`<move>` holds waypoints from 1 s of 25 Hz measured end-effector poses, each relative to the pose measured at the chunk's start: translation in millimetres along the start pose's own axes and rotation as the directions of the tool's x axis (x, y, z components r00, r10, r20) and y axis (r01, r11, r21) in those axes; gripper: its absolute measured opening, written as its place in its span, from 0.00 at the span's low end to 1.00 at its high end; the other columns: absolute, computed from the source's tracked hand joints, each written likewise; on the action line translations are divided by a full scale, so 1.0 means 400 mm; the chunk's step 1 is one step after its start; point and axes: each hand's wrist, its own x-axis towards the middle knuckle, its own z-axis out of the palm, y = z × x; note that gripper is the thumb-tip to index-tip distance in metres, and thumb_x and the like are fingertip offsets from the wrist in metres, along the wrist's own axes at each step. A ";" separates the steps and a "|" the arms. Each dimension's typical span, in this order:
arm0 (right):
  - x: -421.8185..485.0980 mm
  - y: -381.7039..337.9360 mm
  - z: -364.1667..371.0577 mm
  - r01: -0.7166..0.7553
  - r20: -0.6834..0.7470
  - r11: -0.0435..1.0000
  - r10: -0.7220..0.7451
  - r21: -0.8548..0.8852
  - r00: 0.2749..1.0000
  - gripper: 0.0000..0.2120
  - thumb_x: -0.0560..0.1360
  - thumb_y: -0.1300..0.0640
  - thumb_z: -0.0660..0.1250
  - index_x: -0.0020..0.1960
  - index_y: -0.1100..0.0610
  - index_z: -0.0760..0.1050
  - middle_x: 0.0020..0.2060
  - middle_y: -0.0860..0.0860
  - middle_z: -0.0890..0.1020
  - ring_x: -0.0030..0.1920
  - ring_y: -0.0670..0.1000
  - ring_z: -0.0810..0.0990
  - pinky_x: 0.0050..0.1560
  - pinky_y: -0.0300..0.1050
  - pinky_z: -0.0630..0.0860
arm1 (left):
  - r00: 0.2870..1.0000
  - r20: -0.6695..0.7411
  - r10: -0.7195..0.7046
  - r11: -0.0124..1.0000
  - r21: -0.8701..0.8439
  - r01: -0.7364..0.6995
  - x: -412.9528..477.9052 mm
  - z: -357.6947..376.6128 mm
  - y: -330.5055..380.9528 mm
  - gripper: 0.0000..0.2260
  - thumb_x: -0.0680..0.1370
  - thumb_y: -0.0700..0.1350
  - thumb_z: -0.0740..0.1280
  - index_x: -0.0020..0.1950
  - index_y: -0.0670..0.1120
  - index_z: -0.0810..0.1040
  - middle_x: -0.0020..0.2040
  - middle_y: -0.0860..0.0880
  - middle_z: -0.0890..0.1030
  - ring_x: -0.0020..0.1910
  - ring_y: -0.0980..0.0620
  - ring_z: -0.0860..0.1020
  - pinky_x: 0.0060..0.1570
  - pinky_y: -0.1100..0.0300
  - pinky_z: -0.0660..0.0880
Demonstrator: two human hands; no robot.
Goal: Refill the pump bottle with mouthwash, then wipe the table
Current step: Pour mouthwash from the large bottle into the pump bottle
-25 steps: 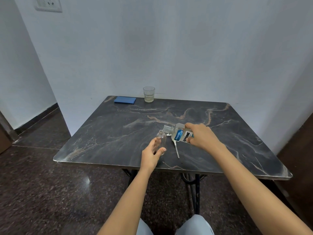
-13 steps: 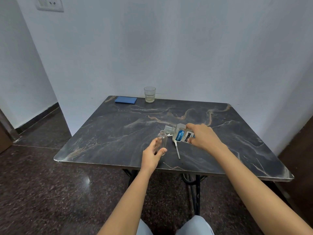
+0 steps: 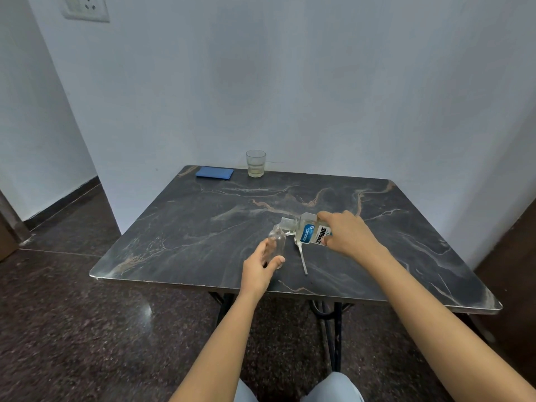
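Observation:
A small clear pump bottle [image 3: 277, 242] stands upright near the front of the dark marble table [image 3: 179, 236], its neck uncovered. My left hand [image 3: 261, 266] holds its lower part between thumb and fingers. My right hand [image 3: 345, 235] grips the mouthwash bottle [image 3: 310, 232], which is tipped on its side with its mouth just above the small bottle's neck. The white pump head with its tube [image 3: 301, 256] lies on the table between the hands.
A folded blue cloth [image 3: 214, 172] lies at the table's back left. A glass [image 3: 255, 163] with a little liquid stands beside it against the wall. The table's front edge is just below my left hand.
The mouthwash bottle stays tipped over the small bottle's neck. Both hands keep their places; only the camera has shifted slightly.

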 end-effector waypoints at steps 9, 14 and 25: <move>0.000 -0.004 -0.004 -0.008 0.020 1.000 0.008 0.014 1.000 0.19 0.75 0.56 0.65 0.65 0.49 0.67 0.58 0.53 0.81 0.59 0.56 0.75 0.59 0.54 0.72 | 1.000 0.002 -0.018 1.000 0.022 0.018 0.002 0.001 0.000 0.26 0.75 0.44 0.71 0.72 0.48 0.69 0.66 0.54 0.76 0.65 0.59 0.74 0.68 0.53 0.69; 0.000 -0.003 -0.005 -0.004 0.024 1.000 0.004 0.010 1.000 0.19 0.75 0.56 0.64 0.65 0.49 0.67 0.57 0.53 0.81 0.59 0.56 0.76 0.59 0.54 0.73 | 1.000 -0.003 -0.014 1.000 0.022 0.014 -0.002 -0.001 0.004 0.25 0.75 0.45 0.71 0.71 0.50 0.70 0.65 0.54 0.77 0.65 0.57 0.74 0.68 0.53 0.69; -0.007 -0.005 -0.007 0.013 0.010 1.000 -0.013 -0.001 1.000 0.19 0.75 0.56 0.65 0.65 0.50 0.68 0.56 0.53 0.81 0.58 0.57 0.76 0.57 0.54 0.73 | 1.000 0.000 -0.002 0.999 0.045 0.002 -0.005 -0.002 0.013 0.24 0.75 0.45 0.71 0.70 0.51 0.70 0.66 0.53 0.75 0.66 0.55 0.73 0.68 0.55 0.68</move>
